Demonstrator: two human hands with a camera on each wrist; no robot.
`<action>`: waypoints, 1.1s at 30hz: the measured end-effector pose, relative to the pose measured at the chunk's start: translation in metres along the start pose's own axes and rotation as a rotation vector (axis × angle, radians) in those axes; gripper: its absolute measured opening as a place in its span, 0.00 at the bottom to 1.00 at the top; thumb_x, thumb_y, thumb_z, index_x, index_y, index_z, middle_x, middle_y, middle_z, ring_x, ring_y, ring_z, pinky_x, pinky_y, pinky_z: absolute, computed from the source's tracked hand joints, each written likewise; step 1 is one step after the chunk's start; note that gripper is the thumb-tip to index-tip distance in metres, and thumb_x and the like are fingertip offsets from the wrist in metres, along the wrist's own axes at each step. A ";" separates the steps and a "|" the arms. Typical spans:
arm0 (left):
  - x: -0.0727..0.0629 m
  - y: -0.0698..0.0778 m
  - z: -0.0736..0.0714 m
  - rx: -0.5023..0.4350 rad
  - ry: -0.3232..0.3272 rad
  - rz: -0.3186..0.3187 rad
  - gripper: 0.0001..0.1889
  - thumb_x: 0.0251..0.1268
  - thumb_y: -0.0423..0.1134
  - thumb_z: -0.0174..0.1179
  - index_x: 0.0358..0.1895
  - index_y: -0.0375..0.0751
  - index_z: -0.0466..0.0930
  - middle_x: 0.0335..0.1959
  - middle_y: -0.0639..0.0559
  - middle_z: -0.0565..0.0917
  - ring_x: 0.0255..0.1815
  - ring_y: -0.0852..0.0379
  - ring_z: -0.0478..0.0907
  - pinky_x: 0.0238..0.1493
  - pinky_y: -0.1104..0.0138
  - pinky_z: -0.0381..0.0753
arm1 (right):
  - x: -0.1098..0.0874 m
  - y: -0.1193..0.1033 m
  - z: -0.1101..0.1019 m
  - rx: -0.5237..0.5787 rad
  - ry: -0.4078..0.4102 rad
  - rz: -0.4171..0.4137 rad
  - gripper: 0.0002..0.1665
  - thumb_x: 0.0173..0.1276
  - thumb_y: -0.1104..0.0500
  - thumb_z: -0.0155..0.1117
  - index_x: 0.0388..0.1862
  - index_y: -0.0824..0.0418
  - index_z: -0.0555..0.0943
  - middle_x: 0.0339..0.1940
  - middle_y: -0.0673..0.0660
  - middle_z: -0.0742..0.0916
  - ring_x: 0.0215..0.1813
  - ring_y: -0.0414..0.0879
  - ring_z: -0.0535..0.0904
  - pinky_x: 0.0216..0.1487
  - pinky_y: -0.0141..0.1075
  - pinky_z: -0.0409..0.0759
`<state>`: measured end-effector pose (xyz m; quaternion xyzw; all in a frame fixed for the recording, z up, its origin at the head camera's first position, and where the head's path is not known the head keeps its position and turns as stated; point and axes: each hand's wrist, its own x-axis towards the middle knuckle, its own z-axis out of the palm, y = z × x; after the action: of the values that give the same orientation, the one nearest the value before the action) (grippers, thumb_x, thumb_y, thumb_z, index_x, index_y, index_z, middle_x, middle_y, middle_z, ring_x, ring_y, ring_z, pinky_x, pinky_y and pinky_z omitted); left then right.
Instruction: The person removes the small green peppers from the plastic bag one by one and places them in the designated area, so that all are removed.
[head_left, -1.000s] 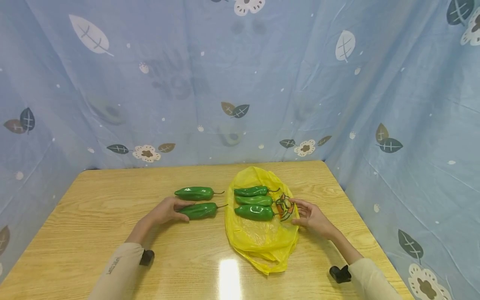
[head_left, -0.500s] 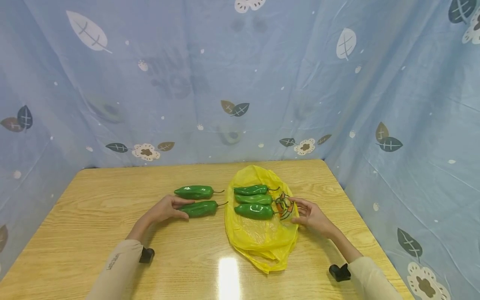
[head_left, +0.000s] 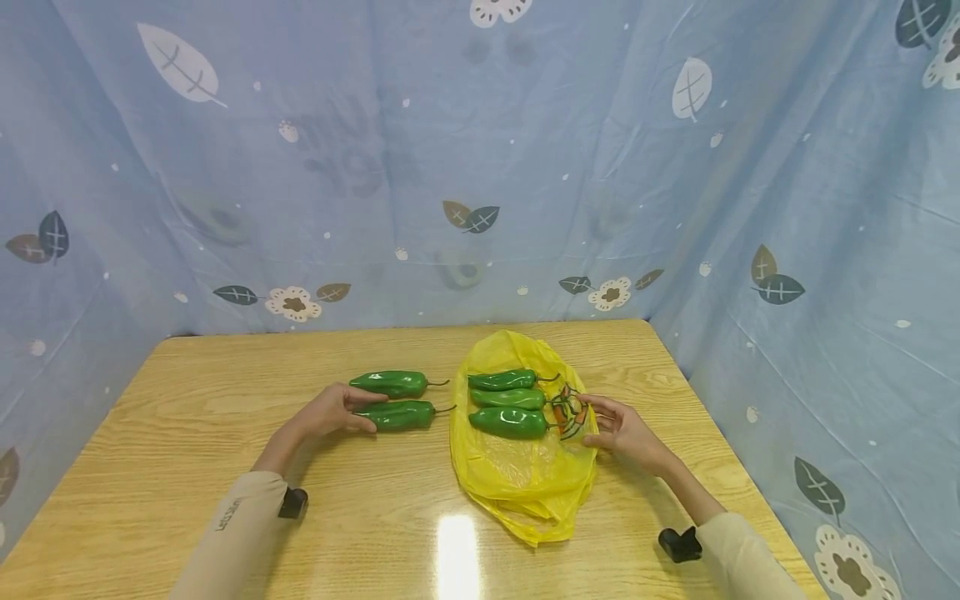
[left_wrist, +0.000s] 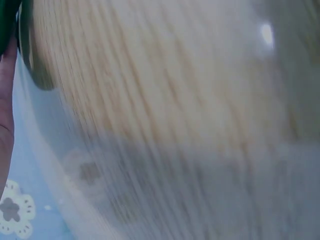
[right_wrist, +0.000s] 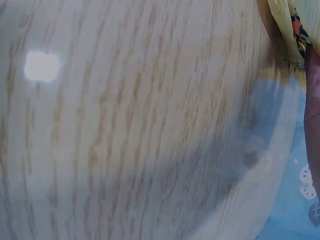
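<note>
In the head view my left hand (head_left: 330,412) has its thumb and fingers on either side of the left end of the nearer green pepper (head_left: 405,416). Its fingers lie between this pepper and the farther green pepper (head_left: 397,383). Over at the right, my right hand (head_left: 628,437) holds the right edge of a yellow plastic bag (head_left: 517,492) between thumb and fingers. Three green peppers (head_left: 510,422) lie side by side on the bag, stems toward that hand. Near its fingertips is a patterned orange, green and black patch (head_left: 571,415) whose kind I cannot tell.
The wooden table (head_left: 225,375) carries everything, with a bright reflection near its front. A blue curtain (head_left: 420,150) with leaf and flower prints hangs behind and beside it. A black wrist piece (head_left: 293,503) sits at the left sleeve, and another black wrist piece (head_left: 680,545) at the right.
My left hand has shifted slightly up and to the left along the nearer pepper, and more of that pepper's left end shows. The right hand and the bag have stayed put.
</note>
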<state>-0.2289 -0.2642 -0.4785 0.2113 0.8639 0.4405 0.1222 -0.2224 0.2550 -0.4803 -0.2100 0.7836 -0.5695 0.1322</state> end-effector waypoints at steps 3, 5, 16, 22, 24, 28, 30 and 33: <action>-0.002 0.001 -0.001 -0.035 0.008 -0.026 0.29 0.51 0.40 0.73 0.58 0.34 0.78 0.59 0.39 0.78 0.61 0.41 0.73 0.57 0.57 0.76 | 0.000 0.000 0.000 0.000 -0.003 0.001 0.41 0.60 0.66 0.69 0.71 0.67 0.64 0.73 0.68 0.63 0.72 0.66 0.57 0.66 0.46 0.66; -0.004 0.003 -0.002 -0.067 0.015 -0.059 0.30 0.51 0.41 0.72 0.59 0.34 0.77 0.59 0.40 0.78 0.61 0.41 0.73 0.57 0.56 0.75 | 0.000 0.001 0.000 0.002 -0.005 0.002 0.41 0.60 0.66 0.69 0.71 0.67 0.64 0.73 0.69 0.63 0.71 0.66 0.57 0.65 0.45 0.67; -0.024 0.017 -0.023 -0.118 0.247 -0.046 0.22 0.61 0.37 0.66 0.58 0.34 0.79 0.57 0.40 0.80 0.58 0.42 0.76 0.54 0.68 0.77 | 0.001 0.002 -0.001 0.010 -0.012 0.005 0.41 0.61 0.65 0.69 0.71 0.66 0.63 0.73 0.69 0.62 0.72 0.67 0.56 0.66 0.51 0.64; -0.033 0.023 -0.026 -0.137 0.301 -0.028 0.20 0.61 0.37 0.66 0.56 0.36 0.80 0.55 0.40 0.81 0.53 0.48 0.80 0.47 0.73 0.80 | 0.002 0.003 -0.002 0.003 -0.011 -0.014 0.40 0.61 0.66 0.69 0.71 0.66 0.64 0.73 0.68 0.63 0.72 0.66 0.56 0.68 0.49 0.63; -0.034 0.024 -0.026 -0.155 0.298 -0.022 0.20 0.62 0.38 0.65 0.56 0.35 0.80 0.55 0.39 0.81 0.52 0.50 0.81 0.46 0.72 0.80 | 0.003 0.002 -0.002 0.011 -0.015 -0.021 0.40 0.61 0.67 0.68 0.71 0.66 0.64 0.73 0.68 0.63 0.72 0.65 0.56 0.66 0.41 0.67; -0.037 0.028 -0.023 -0.195 0.291 0.006 0.20 0.61 0.36 0.65 0.55 0.32 0.80 0.53 0.34 0.80 0.50 0.47 0.82 0.46 0.71 0.81 | 0.004 0.001 -0.002 0.042 -0.028 -0.023 0.40 0.61 0.69 0.68 0.71 0.68 0.63 0.72 0.70 0.62 0.71 0.66 0.58 0.59 0.28 0.72; -0.038 0.030 -0.020 -0.210 0.284 0.020 0.20 0.61 0.36 0.66 0.55 0.31 0.80 0.52 0.32 0.80 0.50 0.45 0.81 0.46 0.70 0.81 | 0.004 0.000 -0.002 0.058 -0.035 -0.021 0.41 0.61 0.70 0.67 0.71 0.69 0.62 0.72 0.71 0.62 0.70 0.67 0.59 0.57 0.28 0.74; -0.039 0.034 -0.017 -0.232 0.261 0.024 0.20 0.61 0.36 0.66 0.55 0.29 0.80 0.52 0.31 0.79 0.51 0.45 0.81 0.46 0.70 0.81 | 0.004 -0.002 -0.002 0.072 -0.040 -0.013 0.41 0.60 0.70 0.67 0.71 0.70 0.61 0.72 0.71 0.62 0.68 0.67 0.62 0.56 0.30 0.76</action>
<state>-0.1928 -0.2766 -0.4405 0.1473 0.8132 0.5624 0.0273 -0.2266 0.2540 -0.4778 -0.2214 0.7583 -0.5940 0.1519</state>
